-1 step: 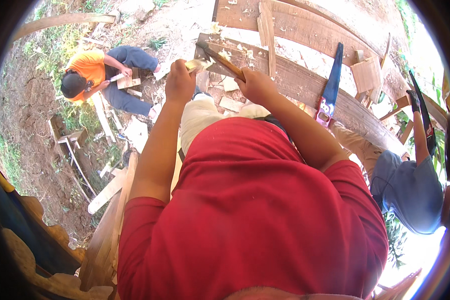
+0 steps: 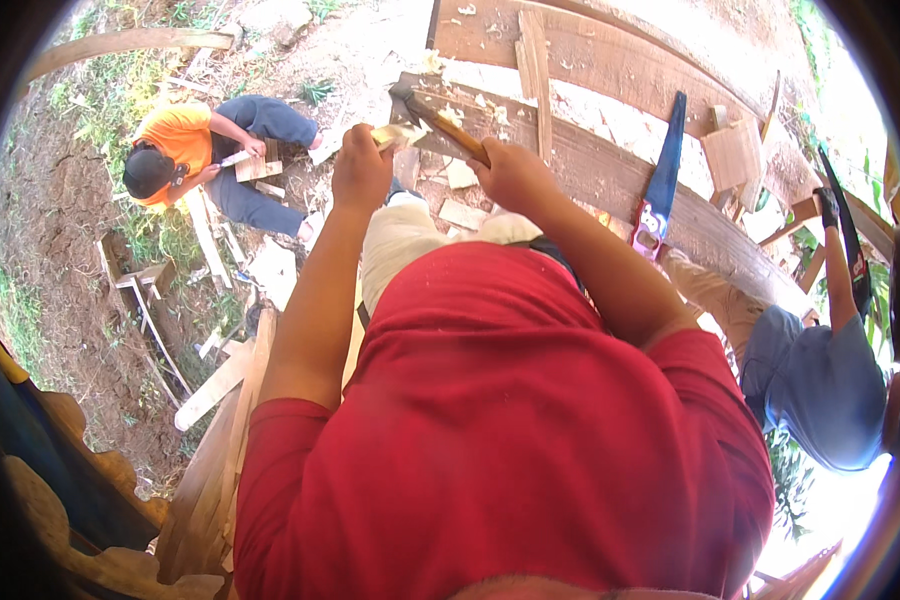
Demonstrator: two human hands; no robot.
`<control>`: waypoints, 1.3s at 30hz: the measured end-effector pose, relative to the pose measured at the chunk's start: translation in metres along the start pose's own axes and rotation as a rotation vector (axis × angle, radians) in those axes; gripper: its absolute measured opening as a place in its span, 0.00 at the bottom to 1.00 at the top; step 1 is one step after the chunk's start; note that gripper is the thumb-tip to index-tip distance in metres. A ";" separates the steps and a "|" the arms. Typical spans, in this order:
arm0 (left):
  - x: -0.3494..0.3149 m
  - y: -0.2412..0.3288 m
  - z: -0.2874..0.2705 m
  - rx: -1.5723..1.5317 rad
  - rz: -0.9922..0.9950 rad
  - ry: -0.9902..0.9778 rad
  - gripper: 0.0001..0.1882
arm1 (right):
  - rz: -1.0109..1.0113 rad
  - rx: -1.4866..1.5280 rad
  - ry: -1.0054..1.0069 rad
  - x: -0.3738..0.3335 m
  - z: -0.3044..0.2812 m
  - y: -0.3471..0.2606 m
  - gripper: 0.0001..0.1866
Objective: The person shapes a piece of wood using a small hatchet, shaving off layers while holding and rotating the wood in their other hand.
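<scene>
My right hand (image 2: 518, 180) is closed round the wooden handle of a hammer (image 2: 452, 129). The dark head of the hammer points away to the left, over the end of a long plank (image 2: 600, 155). Just left of it, my left hand (image 2: 362, 168) is closed on a short pale yellowish piece (image 2: 398, 134) that sticks out to the right, close to the hammer's handle. Whether this piece is a wood offcut or a tool is too small to tell. Curled wood shavings (image 2: 498, 108) lie on the plank around the hammer head.
A handsaw (image 2: 662, 175) with a blue blade and red handle lies across the plank to my right. Another wide board (image 2: 600, 60) lies beyond. At left sits a person in an orange shirt (image 2: 178, 135); at right is one in grey-blue (image 2: 820, 390). Boards (image 2: 205, 480) lie lower left.
</scene>
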State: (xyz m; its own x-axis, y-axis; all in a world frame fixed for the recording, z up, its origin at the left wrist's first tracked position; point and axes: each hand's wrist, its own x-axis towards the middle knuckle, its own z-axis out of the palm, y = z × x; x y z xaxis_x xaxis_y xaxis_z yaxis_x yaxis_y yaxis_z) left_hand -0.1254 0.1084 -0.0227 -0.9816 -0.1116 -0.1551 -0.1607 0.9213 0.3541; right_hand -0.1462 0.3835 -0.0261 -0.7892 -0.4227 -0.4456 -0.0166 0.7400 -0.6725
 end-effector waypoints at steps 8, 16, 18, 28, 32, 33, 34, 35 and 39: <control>0.001 0.007 -0.008 0.010 -0.014 -0.035 0.22 | -0.001 -0.036 0.042 0.004 0.003 0.013 0.17; 0.004 0.003 -0.004 0.000 -0.019 -0.035 0.23 | -0.017 0.019 -0.043 -0.003 -0.004 0.014 0.18; 0.003 0.003 -0.004 0.007 -0.011 -0.037 0.23 | 0.073 -0.024 -0.091 0.002 0.006 0.023 0.19; 0.000 -0.005 -0.011 0.077 0.270 -0.048 0.22 | 0.007 0.172 -0.005 -0.006 -0.031 0.002 0.21; -0.004 -0.001 -0.009 0.110 0.264 -0.053 0.21 | 0.110 0.006 -0.076 -0.006 -0.009 0.023 0.19; -0.004 -0.003 -0.008 0.124 0.262 -0.052 0.20 | 0.119 0.033 -0.034 -0.005 -0.007 0.028 0.19; -0.002 -0.004 -0.006 0.112 0.272 -0.038 0.20 | 0.127 0.059 0.007 -0.003 -0.006 0.034 0.19; -0.002 -0.004 -0.006 0.100 0.277 -0.035 0.20 | 0.140 0.091 0.039 -0.006 -0.007 0.031 0.18; -0.005 0.000 -0.013 0.058 0.278 -0.065 0.20 | 0.040 0.184 0.013 -0.010 -0.025 0.011 0.18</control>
State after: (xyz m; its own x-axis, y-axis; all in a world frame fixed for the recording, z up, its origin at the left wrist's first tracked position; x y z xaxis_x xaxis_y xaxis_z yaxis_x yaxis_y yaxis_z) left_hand -0.1217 0.1044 -0.0099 -0.9781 0.1708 -0.1192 0.1218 0.9333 0.3378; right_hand -0.1540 0.4091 -0.0137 -0.7950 -0.3873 -0.4669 0.1262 0.6472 -0.7518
